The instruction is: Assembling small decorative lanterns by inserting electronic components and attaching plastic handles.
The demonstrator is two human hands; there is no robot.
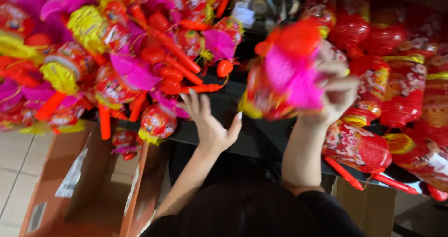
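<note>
At the far left, the open cardboard box (pixel 93 185) sits on the floor below the desk (pixel 219 129), with a few small lanterns (pixel 123 141) in it. Above it, a pile of pink, yellow and red lanterns (pixel 116 55) covers the desk. Your left hand (pixel 210 125) hovers beside that pile, fingers spread wide and empty. Your right hand (pixel 333 90) holds a red and pink lantern (pixel 287 73) up over the desk edge, fingers closed on it; it is blurred. Bring the free hand under it to steady it, and mind the handles and tassels of the red lanterns (pixel 396 92) stacked at the right.
</note>
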